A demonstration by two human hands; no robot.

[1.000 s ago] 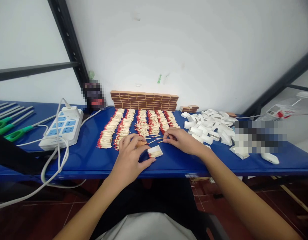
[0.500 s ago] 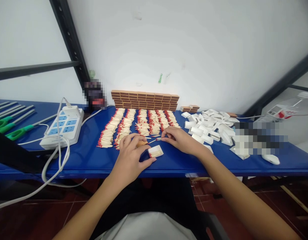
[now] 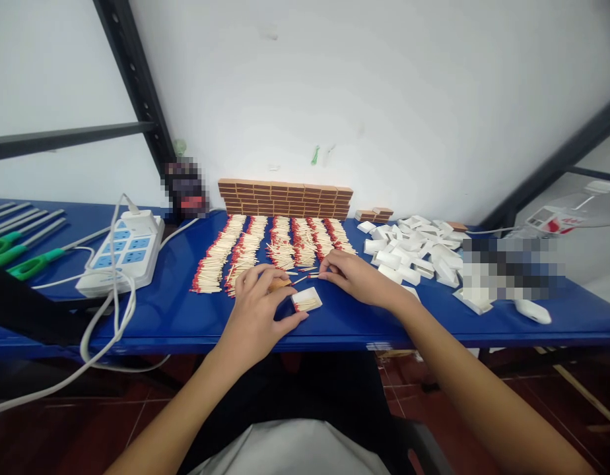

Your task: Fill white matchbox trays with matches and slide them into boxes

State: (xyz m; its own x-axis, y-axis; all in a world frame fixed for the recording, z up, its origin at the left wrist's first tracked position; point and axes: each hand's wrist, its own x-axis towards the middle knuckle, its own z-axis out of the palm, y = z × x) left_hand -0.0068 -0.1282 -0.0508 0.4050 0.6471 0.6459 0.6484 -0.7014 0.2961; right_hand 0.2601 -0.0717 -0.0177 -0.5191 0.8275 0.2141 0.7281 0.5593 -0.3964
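Note:
My right hand (image 3: 348, 277) has thumb and fingertips pinched together on the end of a match (image 3: 313, 276) just above the blue table. My left hand (image 3: 259, 298) lies low over the table with its fingers apart and its thumb stretched toward the right. Between thumb and forefinger sits a small white matchbox tray (image 3: 312, 295), with some red-tipped matches (image 3: 305, 305) inside. A brown piece that looks like a matchbox sleeve (image 3: 279, 284) shows partly behind the left fingers. A few loose matches lie beyond the tray, in front of long rows of matches (image 3: 280, 243).
Brown matchboxes (image 3: 285, 198) are stacked against the wall. White trays (image 3: 408, 249) are heaped on the right, near a plastic bottle (image 3: 557, 214). On the left are a power strip (image 3: 124, 254) with cables and green-handled tools (image 3: 37, 264). Shelf posts (image 3: 134, 72) flank the table (image 3: 166, 316).
The whole view has shifted very slightly left. Both hands, the tray and the match look the same as before.

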